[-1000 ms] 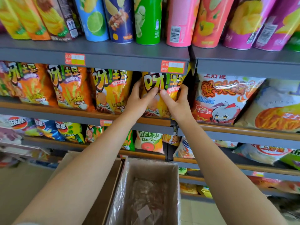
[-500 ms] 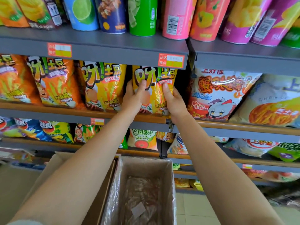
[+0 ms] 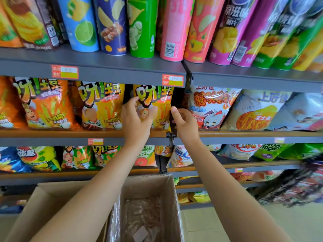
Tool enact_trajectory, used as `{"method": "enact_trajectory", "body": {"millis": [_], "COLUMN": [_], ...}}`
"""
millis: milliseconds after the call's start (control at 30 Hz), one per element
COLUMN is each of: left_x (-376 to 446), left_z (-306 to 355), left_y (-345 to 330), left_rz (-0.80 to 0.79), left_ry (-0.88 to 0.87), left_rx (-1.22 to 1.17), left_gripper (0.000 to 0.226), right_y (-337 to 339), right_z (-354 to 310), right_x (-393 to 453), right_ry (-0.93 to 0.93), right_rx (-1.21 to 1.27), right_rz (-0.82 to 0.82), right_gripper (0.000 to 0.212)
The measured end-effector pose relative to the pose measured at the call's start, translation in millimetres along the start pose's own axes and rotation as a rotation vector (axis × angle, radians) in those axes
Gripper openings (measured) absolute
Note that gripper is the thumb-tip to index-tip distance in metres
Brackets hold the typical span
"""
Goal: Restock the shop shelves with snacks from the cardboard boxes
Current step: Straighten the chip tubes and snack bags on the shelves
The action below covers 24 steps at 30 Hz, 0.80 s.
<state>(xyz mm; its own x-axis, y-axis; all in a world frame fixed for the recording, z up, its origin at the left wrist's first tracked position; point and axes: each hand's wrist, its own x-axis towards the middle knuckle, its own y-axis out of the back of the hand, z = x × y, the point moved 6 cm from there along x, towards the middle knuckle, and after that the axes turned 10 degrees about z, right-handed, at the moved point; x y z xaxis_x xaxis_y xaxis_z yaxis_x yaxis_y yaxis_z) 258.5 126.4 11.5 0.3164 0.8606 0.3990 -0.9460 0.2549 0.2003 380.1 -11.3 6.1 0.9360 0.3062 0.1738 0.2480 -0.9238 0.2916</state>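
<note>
Far left on the middle shelf (image 3: 83, 132) I see an orange chip bag (image 3: 47, 103), then a yellow chip bag (image 3: 100, 105) standing upright beside it. Next right, my left hand (image 3: 135, 119) is raised to shelf height, forearm angled up from the lower left, thumb on the left edge of the yellow snack bag (image 3: 155, 105) and fingers curled loosely over its lower front, holding it lightly. That bag stands upright at the right end of this shelf section, under a red price tag (image 3: 172, 80). My right hand (image 3: 185, 123) is just right of the bag, forearm rising from the lower right, index finger pointing up at the bag's right edge, other fingers bent; I can't tell if it actually grips anything. Further right, a white crab-flavour bag (image 3: 211, 107). Below my arms sits an open cardboard box (image 3: 167, 189) with a plastic liner (image 3: 139, 215).
</note>
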Motion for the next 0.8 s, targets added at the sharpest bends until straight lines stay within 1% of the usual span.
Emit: {"method": "enact_trajectory", "body": {"millis": [33, 100, 167, 200, 267, 333, 400, 467, 500, 600, 700, 800], "left_x": [-5.3, -14.9, -24.1, -28.2, -36.7, -43.2, -46.2, -47.5, -48.0, -52.0, -53.7, -55.2], "left_z": [7.0, 24.1, 36.0, 39.4, 46.4, 52.1, 58.5, 62.4, 63.3, 60.0, 56.8, 56.7], "left_y": [-2.2, -11.0, -24.6, -32.9, -53.3, -81.0, -109.4, -132.2, -141.7, -164.4, -171.3, -170.7], "left_rz": [-0.027, -0.157, -0.295, -0.341, -0.422, -0.484, -0.476, -0.391, -0.35, -0.272, -0.157, -0.08], "left_ry": [-0.032, -0.038, -0.009, 0.007, 0.022, 0.034, 0.042, 0.097, 0.121, 0.191, 0.236, 0.295], "left_rx": [-0.023, -0.05, -0.049, -0.038, -0.016, 0.007, 0.015, -0.021, -0.044, -0.073, -0.066, -0.023], "left_gripper": [0.041, 0.024, 0.019, 0.018, 0.021, 0.041, 0.06, 0.069, 0.069, 0.058, 0.057, 0.054], "right_y": [9.1, 32.4, 61.7, 77.2, 102.7, 119.8, 128.1, 130.0, 129.7, 128.2, 126.5, 128.0], "right_z": [-1.3, -3.5, -2.1, 0.2, 6.5, 16.9, 28.0, 39.3, 45.0, 59.2, 65.8, 61.5], "right_x": [-2.1, -3.2, 0.5, 4.0, 15.4, 31.2, 45.2, 56.2, 61.3, 75.4, 90.0, 101.3], "right_ry": [-0.002, -0.013, 0.007, 0.016, 0.023, 0.014, 0.009, -0.007, -0.006, 0.013, 0.011, -0.01], "right_rx": [-0.001, 0.006, 0.023, 0.043, 0.06, 0.019, 0.001, -0.007, -0.015, 0.009, 0.072, 0.108], "right_rz": [0.044, 0.166, 0.324, 0.399, 0.495, 0.504, 0.416, 0.264, 0.188, 0.014, -0.063, -0.138], "right_gripper": [0.034, 0.037, 0.032, 0.029, 0.035, 0.044, 0.053, 0.061, 0.06, 0.045, 0.038, 0.044]}}
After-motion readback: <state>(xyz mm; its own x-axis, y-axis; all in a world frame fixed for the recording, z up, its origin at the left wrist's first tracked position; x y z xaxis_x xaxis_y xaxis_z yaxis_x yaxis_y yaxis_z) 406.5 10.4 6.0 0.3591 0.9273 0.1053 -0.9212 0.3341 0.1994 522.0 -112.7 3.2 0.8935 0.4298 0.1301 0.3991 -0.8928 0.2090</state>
